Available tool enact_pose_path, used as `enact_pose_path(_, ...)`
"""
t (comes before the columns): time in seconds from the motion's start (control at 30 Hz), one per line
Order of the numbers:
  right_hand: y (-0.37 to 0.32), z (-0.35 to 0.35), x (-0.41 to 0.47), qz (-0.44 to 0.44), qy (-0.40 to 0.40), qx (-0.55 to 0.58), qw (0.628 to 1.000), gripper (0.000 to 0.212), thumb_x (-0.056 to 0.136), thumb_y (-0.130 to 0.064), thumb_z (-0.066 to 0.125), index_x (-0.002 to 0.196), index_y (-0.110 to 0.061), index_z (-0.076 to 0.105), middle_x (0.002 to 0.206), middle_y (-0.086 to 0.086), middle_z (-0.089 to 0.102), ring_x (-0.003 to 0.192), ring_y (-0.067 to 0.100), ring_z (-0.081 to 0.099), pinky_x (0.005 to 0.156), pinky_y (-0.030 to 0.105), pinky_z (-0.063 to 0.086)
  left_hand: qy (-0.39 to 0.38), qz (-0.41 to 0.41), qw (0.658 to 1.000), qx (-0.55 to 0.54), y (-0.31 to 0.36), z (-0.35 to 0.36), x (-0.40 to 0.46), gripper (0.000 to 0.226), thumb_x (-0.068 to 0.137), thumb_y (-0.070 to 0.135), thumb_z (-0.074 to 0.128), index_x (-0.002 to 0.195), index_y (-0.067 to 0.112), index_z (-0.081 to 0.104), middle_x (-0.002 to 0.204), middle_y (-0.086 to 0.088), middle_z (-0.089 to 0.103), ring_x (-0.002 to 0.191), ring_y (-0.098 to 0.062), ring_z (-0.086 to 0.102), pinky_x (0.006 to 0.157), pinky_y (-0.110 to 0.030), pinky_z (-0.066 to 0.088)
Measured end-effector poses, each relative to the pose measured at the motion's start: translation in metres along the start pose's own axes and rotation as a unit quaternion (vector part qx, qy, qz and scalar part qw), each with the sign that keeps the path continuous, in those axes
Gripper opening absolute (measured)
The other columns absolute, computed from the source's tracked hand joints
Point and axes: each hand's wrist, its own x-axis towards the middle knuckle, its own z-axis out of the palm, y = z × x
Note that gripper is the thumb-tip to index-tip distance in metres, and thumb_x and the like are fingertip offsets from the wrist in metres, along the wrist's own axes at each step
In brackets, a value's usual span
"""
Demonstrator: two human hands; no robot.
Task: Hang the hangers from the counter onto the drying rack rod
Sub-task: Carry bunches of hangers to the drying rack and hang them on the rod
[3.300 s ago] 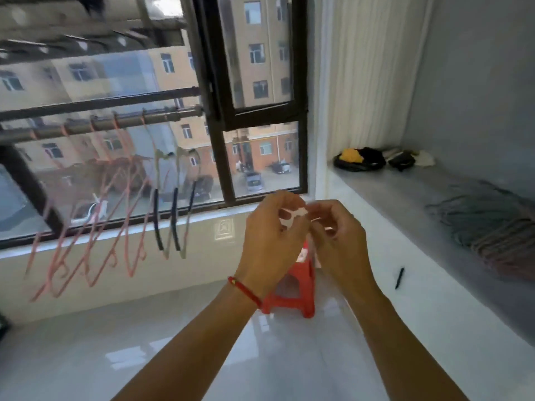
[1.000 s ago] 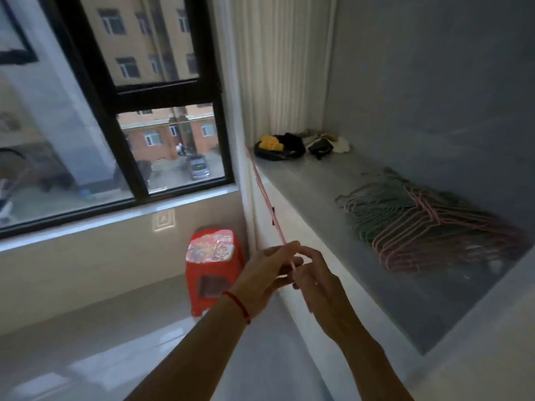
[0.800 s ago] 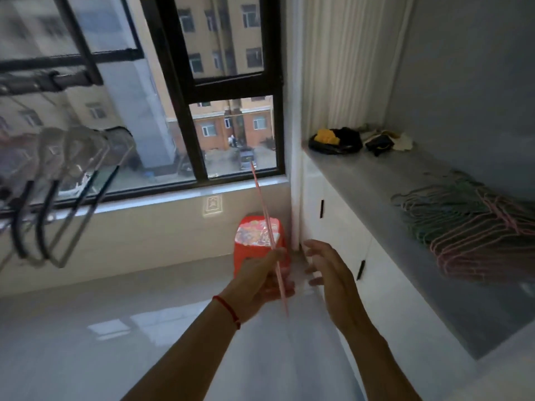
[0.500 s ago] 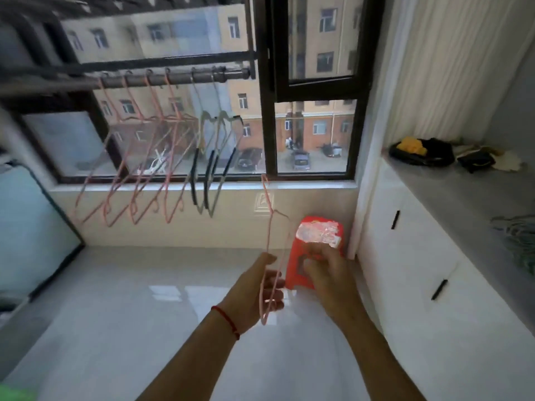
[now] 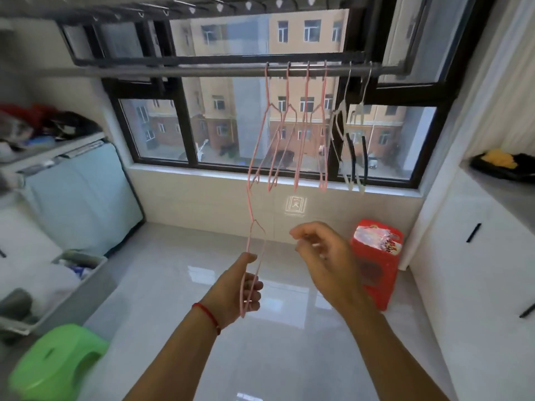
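pink hanger (image 5: 251,250) | left hand (image 5: 238,290) grips | right hand (image 5: 327,256) empty (seemingly half-curled)

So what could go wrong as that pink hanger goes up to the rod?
The left hand grips the pink hanger only at its lower end, so the hook waves high above and might miss the rod. It could also snag the pink hangers already hanging, since it rises close beside them. The right hand holds nothing and gives no steadying.

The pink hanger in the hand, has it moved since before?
Yes. The left hand has carried the pink hanger away from the counter toward the drying rack rod.
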Motion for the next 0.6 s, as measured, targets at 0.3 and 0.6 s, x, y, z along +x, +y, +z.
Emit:
enact_pose_path(0.3, -0.051, 0.03, 0.055, -0.05, 0.018, 0.008, 0.999, 0.022, 0.095, -0.012, 0.064, 0.107, -0.03, 0.068, 0.11, -0.016, 0.068, 0.1, 0.002, 0.063, 0.084, 0.017, 0.053, 0.044, 0.117, 0.992, 0.033, 0.082, -0.045, -0.007, 0.05, 0.091, 0.052, 0.063, 0.1, 0.004, 0.057, 0.073, -0.012, 0.058, 0.054, -0.021, 0.05, 0.057, -0.031, 0.048)
enact_pose_path(0.6, -0.06, 0.008, 0.128, -0.077, 0.007, 0.009, 0.997, 0.022, 0.097, -0.015, 0.061, 0.118, -0.023, 0.065, 0.117, -0.008, 0.066, 0.104, 0.0, 0.061, 0.08, 0.01, 0.051, 0.037, 0.218, 0.97, 0.096, 0.197, 0.005, 0.003, 0.056, 0.086, 0.058, 0.065, 0.101, 0.004, 0.059, 0.079, -0.01, 0.052, 0.064, -0.019, 0.05, 0.063, -0.033, 0.048)
